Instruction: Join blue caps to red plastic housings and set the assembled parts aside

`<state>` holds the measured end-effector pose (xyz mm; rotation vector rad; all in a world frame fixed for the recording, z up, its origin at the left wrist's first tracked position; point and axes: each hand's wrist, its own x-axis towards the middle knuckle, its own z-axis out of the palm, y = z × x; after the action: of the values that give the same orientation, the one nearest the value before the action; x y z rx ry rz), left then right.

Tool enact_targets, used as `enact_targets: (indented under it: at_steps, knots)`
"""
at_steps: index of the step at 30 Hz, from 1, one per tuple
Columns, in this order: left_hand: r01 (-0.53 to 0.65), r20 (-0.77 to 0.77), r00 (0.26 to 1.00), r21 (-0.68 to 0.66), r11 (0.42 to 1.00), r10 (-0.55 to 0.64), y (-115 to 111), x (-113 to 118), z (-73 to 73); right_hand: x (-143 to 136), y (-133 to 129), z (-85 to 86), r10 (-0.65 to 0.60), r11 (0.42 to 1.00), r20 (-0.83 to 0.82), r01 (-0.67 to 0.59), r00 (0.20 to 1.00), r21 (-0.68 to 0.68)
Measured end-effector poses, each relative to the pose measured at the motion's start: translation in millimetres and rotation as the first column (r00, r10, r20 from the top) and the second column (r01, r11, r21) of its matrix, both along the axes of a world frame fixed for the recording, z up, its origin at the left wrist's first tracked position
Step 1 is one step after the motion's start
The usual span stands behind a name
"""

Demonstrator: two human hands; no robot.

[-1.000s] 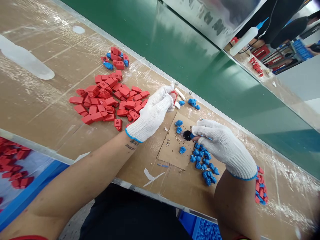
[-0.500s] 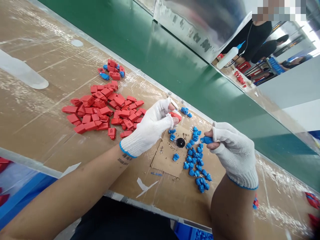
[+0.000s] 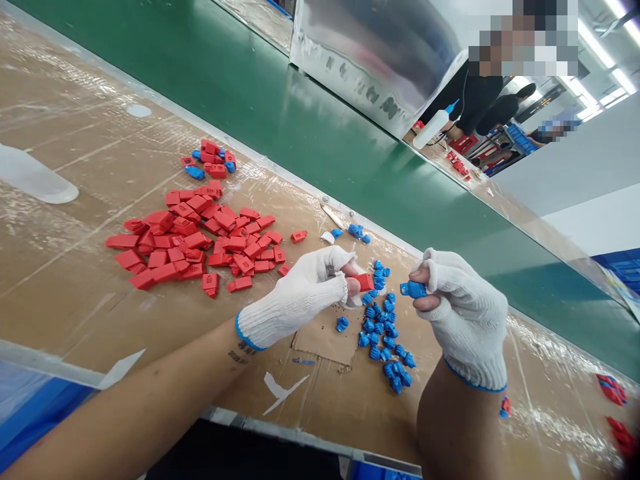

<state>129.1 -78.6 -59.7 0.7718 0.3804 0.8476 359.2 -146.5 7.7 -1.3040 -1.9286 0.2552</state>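
Observation:
My left hand, in a white knitted glove with bare fingertips, pinches a small red plastic block. Facing it, my right hand, gloved the same way, grips a small blue plastic piece between thumb and fingers. A short gap separates the two parts. Beneath them several loose blue pieces lie on and beside a cardboard sheet. To the left of my left hand spreads a heap of red blocks. The black round spot on the cardboard is hidden behind my left hand.
At the back left sits a small pile of red and blue parts. A green conveyor belt runs behind the table. Across it, a person works near a white bottle. Paper scraps lie near the front edge.
My left hand has brought the red block down and right, closer to the blue piece, and now covers the black spot. My right hand keeps its grip. The view has shifted slightly.

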Motion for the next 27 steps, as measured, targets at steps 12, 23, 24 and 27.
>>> enact_targets:
  at_steps: [12,23,24,27]
  knots:
    - [-0.225,0.026,0.974,-0.026,0.974,0.226,21.7,-9.8,-5.1,-2.9,19.6,-1.7,0.243,0.96,0.166,-0.213,0.956,-0.18]
    - [-0.299,0.02,0.954,-0.04,0.954,0.3,27.7,-13.1,-3.0,0.2,31.2,-25.1,0.367,0.884,0.28,-0.239,0.887,-0.401]
    - [-0.304,0.007,0.952,-0.043,0.952,0.305,27.5,-13.1,-1.8,0.2,31.6,-26.6,0.368,0.881,0.278,-0.238,0.887,-0.408]
    - [-0.306,-0.019,0.952,-0.046,0.951,0.306,26.9,-13.2,1.6,-1.6,33.0,-29.9,0.377,0.873,0.28,-0.238,0.883,-0.425]
